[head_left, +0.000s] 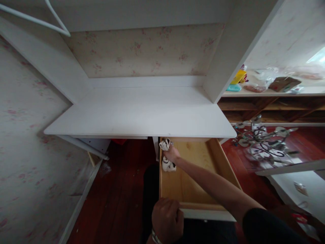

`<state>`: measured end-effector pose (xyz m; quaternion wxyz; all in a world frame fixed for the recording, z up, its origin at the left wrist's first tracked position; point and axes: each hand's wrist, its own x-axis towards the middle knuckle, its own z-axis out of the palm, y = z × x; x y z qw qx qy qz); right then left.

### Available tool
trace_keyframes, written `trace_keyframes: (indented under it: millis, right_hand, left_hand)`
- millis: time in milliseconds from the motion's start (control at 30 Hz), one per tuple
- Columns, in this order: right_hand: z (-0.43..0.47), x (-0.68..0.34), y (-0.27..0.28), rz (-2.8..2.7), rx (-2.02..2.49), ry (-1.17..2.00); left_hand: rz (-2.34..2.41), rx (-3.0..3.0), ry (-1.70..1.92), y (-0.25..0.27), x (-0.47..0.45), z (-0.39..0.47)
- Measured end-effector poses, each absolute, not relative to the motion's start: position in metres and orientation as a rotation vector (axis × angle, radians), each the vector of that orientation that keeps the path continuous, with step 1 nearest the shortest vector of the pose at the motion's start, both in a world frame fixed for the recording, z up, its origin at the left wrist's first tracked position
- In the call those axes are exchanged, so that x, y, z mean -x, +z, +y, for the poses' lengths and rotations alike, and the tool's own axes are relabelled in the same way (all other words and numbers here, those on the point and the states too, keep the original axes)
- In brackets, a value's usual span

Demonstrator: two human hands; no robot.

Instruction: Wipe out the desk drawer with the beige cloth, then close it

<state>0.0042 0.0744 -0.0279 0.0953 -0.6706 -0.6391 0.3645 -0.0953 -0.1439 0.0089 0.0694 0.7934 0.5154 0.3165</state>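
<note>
A pulled-out wooden drawer stands below the white desk. Inside it, my right hand is closed around a crumpled white cloth with dark marks, by the drawer's left side wall. Parts of the cloth stick out above and below the fingers. My left hand, with a band at the wrist, is closed over the front left corner of the drawer. Its fingertips are partly hidden.
On the right, a chandelier with curved arms lies over the red wood floor. Behind it is a low shelf unit, with a cardboard box and plastic bags on top. A white cable hangs at upper left.
</note>
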Motion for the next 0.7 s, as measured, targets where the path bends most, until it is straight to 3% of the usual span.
trace_keyframes:
  millis: [233,500,700]
  right_hand:
    - [0.061,-0.007,-0.009,-1.935,2.049,0.897]
    - [0.029,-0.048,-0.018,-2.717,0.894,0.156]
    - [0.073,-0.068,-0.042,-2.819,0.863,-0.089]
  left_hand:
    - [1.612,-2.32,1.008,0.013,0.093,-0.148]
    - [1.612,-2.395,1.012,0.007,0.09,-0.145]
    - [1.593,-2.447,0.953,0.011,0.093,-0.146]
